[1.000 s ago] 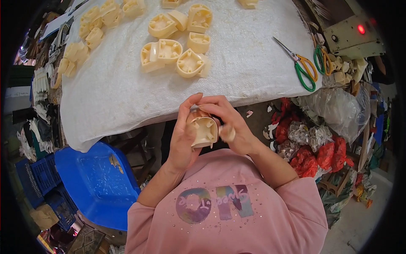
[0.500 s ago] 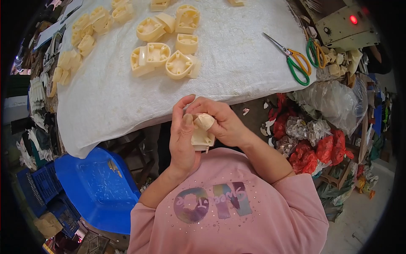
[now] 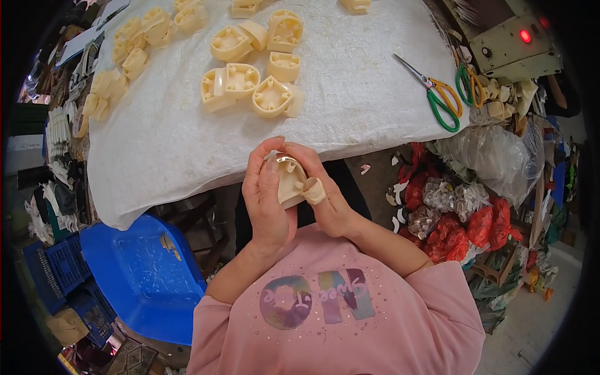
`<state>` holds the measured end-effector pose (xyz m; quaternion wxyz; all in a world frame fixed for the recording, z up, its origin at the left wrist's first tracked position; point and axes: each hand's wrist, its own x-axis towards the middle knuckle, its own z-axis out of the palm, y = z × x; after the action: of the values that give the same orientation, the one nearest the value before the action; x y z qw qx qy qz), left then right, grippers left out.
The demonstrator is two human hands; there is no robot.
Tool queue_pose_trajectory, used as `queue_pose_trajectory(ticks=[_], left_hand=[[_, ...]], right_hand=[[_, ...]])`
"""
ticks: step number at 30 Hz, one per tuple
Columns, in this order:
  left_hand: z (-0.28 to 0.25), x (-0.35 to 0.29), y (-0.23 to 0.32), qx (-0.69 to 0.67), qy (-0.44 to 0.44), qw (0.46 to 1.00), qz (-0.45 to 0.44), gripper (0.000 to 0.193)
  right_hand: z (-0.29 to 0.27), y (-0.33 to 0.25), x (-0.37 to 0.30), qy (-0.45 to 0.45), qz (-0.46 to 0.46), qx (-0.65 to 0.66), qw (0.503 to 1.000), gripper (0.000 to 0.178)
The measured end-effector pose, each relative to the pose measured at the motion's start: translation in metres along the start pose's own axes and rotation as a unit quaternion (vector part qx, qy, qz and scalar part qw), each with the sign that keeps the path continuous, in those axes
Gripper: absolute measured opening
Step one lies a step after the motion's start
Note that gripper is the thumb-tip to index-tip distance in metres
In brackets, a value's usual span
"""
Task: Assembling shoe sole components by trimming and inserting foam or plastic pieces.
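My left hand [image 3: 263,199] is closed around the left side of a cream plastic moulded part [image 3: 287,182], just off the table's near edge. The part's rounded end points away from me, and its hollow inside with small posts faces up. On the other side, my right hand [image 3: 332,205] grips it too, fingers curled over the far end. A pale wrap [image 3: 314,191] covers the tip of the right thumb, which lies against the part's right edge. The fingers of both hands meet at the far rim and hide it partly.
Several similar cream parts [image 3: 272,96] lie on the white-covered table [image 3: 350,106]. Scissors [image 3: 432,81] with green and orange handles rest on its right side, a second pair beyond. A blue plastic tub [image 3: 147,275] stands lower left; red bags [image 3: 449,240] lie right. A lit machine box [image 3: 515,47] stands far right.
The cream part has turned in my hands, so more of its hollow inside shows. My right thumb has moved down and right along its edge. The view has shifted slightly.
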<state>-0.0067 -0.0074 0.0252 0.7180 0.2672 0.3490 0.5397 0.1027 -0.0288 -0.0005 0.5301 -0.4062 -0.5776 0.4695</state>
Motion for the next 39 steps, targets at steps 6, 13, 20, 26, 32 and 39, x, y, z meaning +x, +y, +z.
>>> queue_pose_trajectory(ticks=[6,13,20,26,32,39], left_hand=[[0.003,-0.004,-0.002,-0.015,-0.006,0.999,0.029,0.027],[-0.005,-0.003,-0.008,-0.006,-0.025,1.0,0.0,0.026],[-0.004,0.001,-0.007,-0.006,-0.013,1.0,0.005,0.018],[-0.01,0.0,-0.013,-0.02,-0.025,0.999,-0.022,0.03],[-0.009,0.003,0.008,-0.088,-0.136,0.984,-0.08,0.079],[-0.003,-0.005,0.006,0.002,-0.069,0.996,-0.056,0.066]], right_hand=[[-0.002,0.001,0.001,-0.022,0.043,0.141,0.989,0.042],[-0.002,0.009,0.001,0.033,-0.056,0.0,0.998,0.035],[0.0,0.005,0.004,0.027,0.03,0.147,0.988,0.031],[0.0,0.006,0.007,0.063,-0.03,-0.018,0.997,0.028],[-0.02,0.006,0.006,0.003,0.14,0.239,0.961,0.046],[-0.016,-0.011,0.011,-0.047,0.098,0.091,0.99,0.053]])
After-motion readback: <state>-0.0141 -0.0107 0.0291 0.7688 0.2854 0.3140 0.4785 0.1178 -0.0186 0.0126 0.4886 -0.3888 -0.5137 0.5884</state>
